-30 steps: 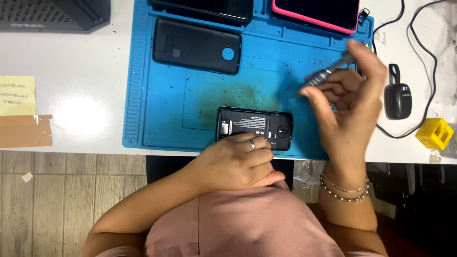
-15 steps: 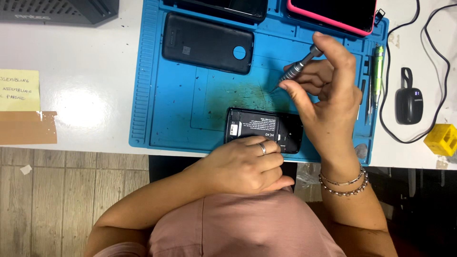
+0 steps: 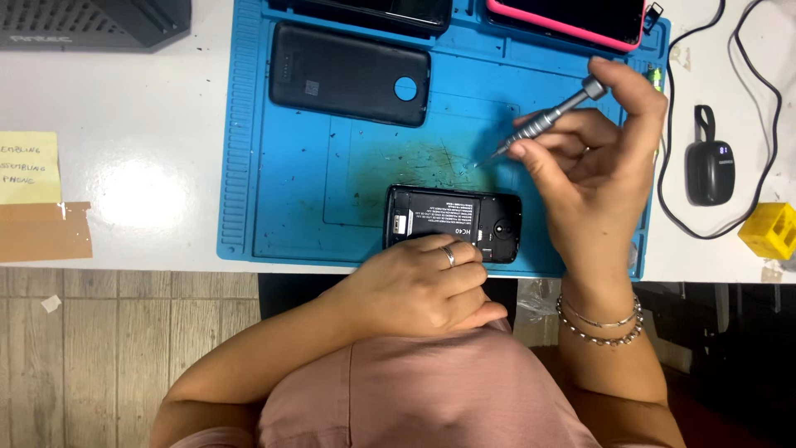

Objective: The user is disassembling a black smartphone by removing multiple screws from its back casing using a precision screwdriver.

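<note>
The left hand [image 3: 419, 282] lies curled on the near edge of the open phone [image 3: 452, 222], fingers closed against it, holding it down. The phone has its back off, so you can see the dark inside and a label. It lies flat on the blue mat [image 3: 274, 166], near the mat's front edge. The right hand [image 3: 597, 158] is up in the air, to the right of the phone and a bit past it, not touching it. Its fingers are pinched tight on a thin grey screwdriver [image 3: 543, 120]. One finger sits on the round top of the screwdriver. The sharp tip slants down to the left and hangs above the mat, just beyond the phone. The two hands are apart. Farther back on the mat from the phone lies a black cover [image 3: 348, 75] with a round hole in it. Behind that, at the mat's back edge, are a dark phone [image 3: 373, 12] and a pink phone [image 3: 568, 21]. The mat sits on a white worktop [image 3: 149, 99]. To the left of the mat is a yellow note [image 3: 29, 166]. To the right of the mat are a small black box [image 3: 709, 166] with a black cable [image 3: 771, 108] around it and a yellow block [image 3: 769, 230].
</note>
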